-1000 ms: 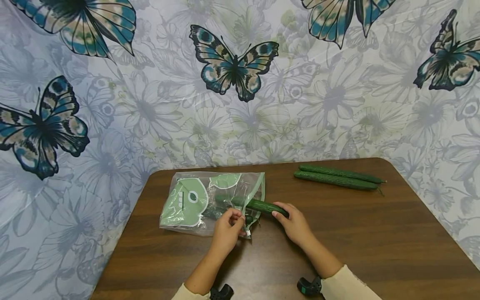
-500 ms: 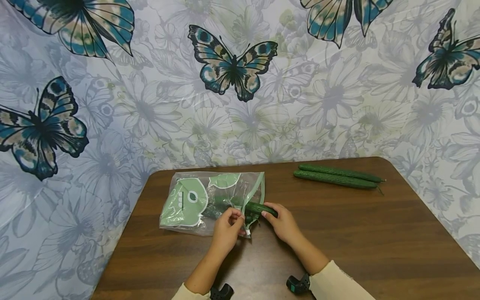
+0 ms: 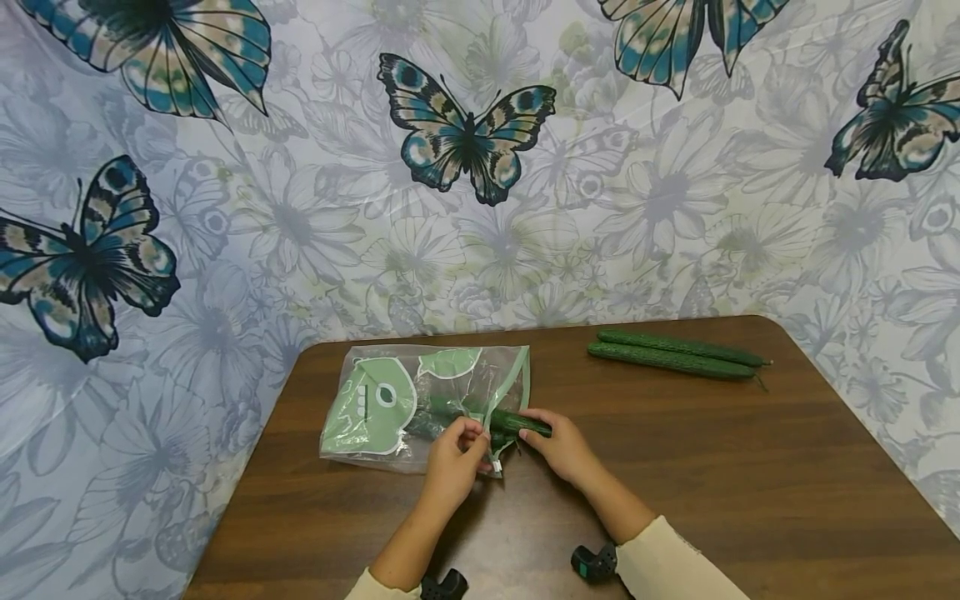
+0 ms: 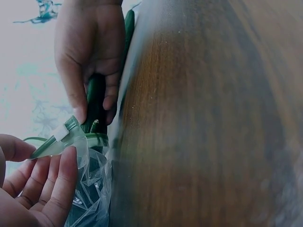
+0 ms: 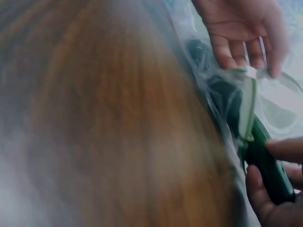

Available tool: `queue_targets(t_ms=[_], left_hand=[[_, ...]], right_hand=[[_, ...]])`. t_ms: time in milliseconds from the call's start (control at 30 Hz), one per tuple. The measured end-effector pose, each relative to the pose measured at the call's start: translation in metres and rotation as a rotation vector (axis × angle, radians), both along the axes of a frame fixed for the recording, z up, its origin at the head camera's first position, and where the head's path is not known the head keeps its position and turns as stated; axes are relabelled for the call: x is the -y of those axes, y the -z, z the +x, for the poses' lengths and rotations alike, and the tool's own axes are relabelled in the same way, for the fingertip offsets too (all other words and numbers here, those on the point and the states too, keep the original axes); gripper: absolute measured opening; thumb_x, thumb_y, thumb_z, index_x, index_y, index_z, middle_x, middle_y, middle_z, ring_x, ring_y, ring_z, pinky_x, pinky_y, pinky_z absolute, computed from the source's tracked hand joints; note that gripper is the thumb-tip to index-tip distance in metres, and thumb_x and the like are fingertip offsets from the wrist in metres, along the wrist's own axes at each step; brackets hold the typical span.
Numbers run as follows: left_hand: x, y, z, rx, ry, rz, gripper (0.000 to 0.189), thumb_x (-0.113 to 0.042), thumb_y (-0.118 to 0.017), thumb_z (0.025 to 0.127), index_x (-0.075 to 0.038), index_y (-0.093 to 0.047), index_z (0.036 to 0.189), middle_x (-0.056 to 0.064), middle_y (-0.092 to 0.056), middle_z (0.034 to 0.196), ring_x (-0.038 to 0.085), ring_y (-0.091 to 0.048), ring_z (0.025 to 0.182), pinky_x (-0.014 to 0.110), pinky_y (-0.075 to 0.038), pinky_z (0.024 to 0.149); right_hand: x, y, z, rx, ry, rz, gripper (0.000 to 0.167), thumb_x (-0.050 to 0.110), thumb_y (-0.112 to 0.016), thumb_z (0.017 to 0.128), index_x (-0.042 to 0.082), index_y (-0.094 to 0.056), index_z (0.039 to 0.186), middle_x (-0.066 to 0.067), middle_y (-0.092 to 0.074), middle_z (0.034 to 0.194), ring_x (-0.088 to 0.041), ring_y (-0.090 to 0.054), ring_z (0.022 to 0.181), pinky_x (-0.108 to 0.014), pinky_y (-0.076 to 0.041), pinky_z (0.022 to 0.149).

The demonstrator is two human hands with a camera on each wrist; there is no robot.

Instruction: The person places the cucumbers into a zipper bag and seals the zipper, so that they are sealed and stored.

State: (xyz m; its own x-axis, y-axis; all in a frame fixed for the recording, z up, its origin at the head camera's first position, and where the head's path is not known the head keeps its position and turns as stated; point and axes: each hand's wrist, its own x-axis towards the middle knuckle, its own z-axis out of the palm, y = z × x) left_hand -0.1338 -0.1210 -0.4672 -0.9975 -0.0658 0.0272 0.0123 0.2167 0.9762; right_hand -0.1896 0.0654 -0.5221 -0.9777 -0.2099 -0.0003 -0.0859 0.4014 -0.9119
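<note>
A clear zip bag (image 3: 375, 408) with green print lies on the table, its mouth facing right. My left hand (image 3: 452, 458) pinches the near edge of that mouth beside a white slider (image 4: 60, 132). My right hand (image 3: 564, 446) grips the outer end of a cucumber (image 3: 517, 423), thumb on the near side, fingers on the far side. Most of this cucumber's length is inside the bag. Another cucumber is in the bag too, its stem tip (image 4: 94, 124) showing at the opening in the left wrist view.
Two more cucumbers (image 3: 675, 354) lie side by side at the table's back right. The brown wooden table (image 3: 712, 475) ends at a butterfly-printed cloth (image 3: 600, 250) behind. Black wrist devices (image 3: 594, 564) sit at both cuffs.
My right hand has moved left, sliding the cucumber deeper into the bag, mostly in the first half second. My left hand keeps its pinch on the bag's edge.
</note>
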Motion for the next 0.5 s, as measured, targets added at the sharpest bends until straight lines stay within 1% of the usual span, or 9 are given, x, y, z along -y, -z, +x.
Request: queue_targets(t_ms=[100, 167, 267, 333, 400, 500], left_hand=[[0.0, -0.001, 0.001, -0.005, -0.001, 0.008, 0.005, 0.003, -0.062, 0.094, 0.007, -0.062, 0.097, 0.017, -0.062, 0.087, 0.021, -0.063, 0.071, 0.044, -0.068, 0.062], [0.0, -0.003, 0.001, -0.004, -0.003, 0.011, 0.004, 0.003, -0.062, 0.093, 0.007, -0.062, 0.096, 0.017, -0.062, 0.086, 0.02, -0.063, 0.07, 0.044, -0.068, 0.062], [-0.001, -0.002, 0.001, 0.0, -0.008, 0.006, 0.004, 0.004, -0.062, 0.093, 0.007, -0.061, 0.095, 0.017, -0.061, 0.086, 0.019, -0.062, 0.069, 0.044, -0.068, 0.061], [0.0, 0.004, -0.002, 0.005, -0.013, -0.002, 0.003, 0.005, -0.062, 0.093, 0.007, -0.061, 0.095, 0.018, -0.061, 0.086, 0.02, -0.062, 0.069, 0.044, -0.067, 0.06], [0.0, 0.012, -0.006, 0.006, -0.019, -0.009, 0.003, 0.004, -0.062, 0.093, 0.006, -0.061, 0.095, 0.017, -0.061, 0.086, 0.019, -0.062, 0.069, 0.043, -0.067, 0.059], [0.002, 0.025, -0.01, -0.001, -0.026, -0.013, 0.004, 0.002, -0.063, 0.094, 0.004, -0.062, 0.097, 0.016, -0.062, 0.087, 0.017, -0.061, 0.068, 0.039, -0.067, 0.057]], right_hand=[[-0.006, -0.001, -0.001, 0.063, 0.016, -0.042, 0.04, 0.01, -0.07, 0.093, 0.01, -0.065, 0.133, -0.013, -0.067, 0.131, -0.028, -0.061, 0.119, -0.046, -0.054, 0.102], [-0.009, -0.002, -0.001, 0.073, 0.022, -0.047, 0.041, 0.006, -0.069, 0.092, 0.01, -0.066, 0.132, -0.014, -0.067, 0.131, -0.027, -0.061, 0.117, -0.044, -0.055, 0.099], [-0.014, -0.003, -0.002, 0.055, 0.018, -0.028, 0.039, 0.004, -0.069, 0.092, 0.01, -0.067, 0.13, -0.014, -0.068, 0.129, -0.026, -0.061, 0.116, -0.039, -0.054, 0.098], [-0.017, -0.002, -0.003, 0.031, 0.009, -0.013, 0.037, 0.004, -0.069, 0.092, 0.011, -0.068, 0.129, -0.014, -0.069, 0.128, -0.023, -0.064, 0.111, -0.033, -0.056, 0.093], [-0.02, -0.002, -0.003, 0.025, -0.003, -0.022, 0.036, 0.005, -0.07, 0.092, 0.01, -0.069, 0.128, -0.015, -0.069, 0.127, -0.021, -0.069, 0.102, -0.027, -0.058, 0.087], [-0.024, 0.0, -0.003, 0.031, -0.044, -0.08, 0.035, 0.005, -0.068, 0.094, 0.004, -0.068, 0.129, -0.021, -0.071, 0.12, -0.019, -0.072, 0.087, -0.024, -0.063, 0.074]])
